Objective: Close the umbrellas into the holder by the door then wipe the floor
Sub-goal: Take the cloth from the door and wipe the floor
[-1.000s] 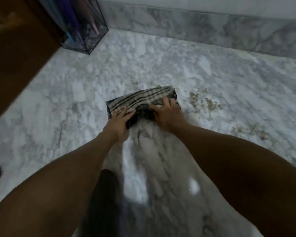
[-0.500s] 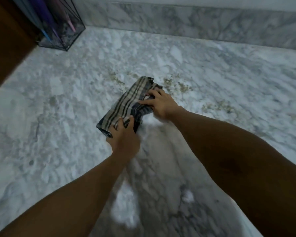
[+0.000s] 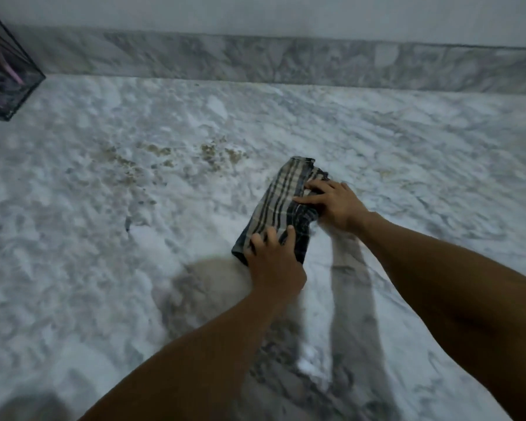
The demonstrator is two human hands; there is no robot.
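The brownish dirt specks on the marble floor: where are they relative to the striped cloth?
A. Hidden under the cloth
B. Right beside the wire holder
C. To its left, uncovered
C: the dirt specks lie bare on the floor, left of the striped cloth that both hands press down.

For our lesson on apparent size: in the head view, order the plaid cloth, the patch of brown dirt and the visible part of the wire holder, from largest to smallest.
1. Patch of brown dirt, the widest spread.
2. and 3. Plaid cloth and wire holder: they look alike, and the holder is cut off and farther away, so unranked.
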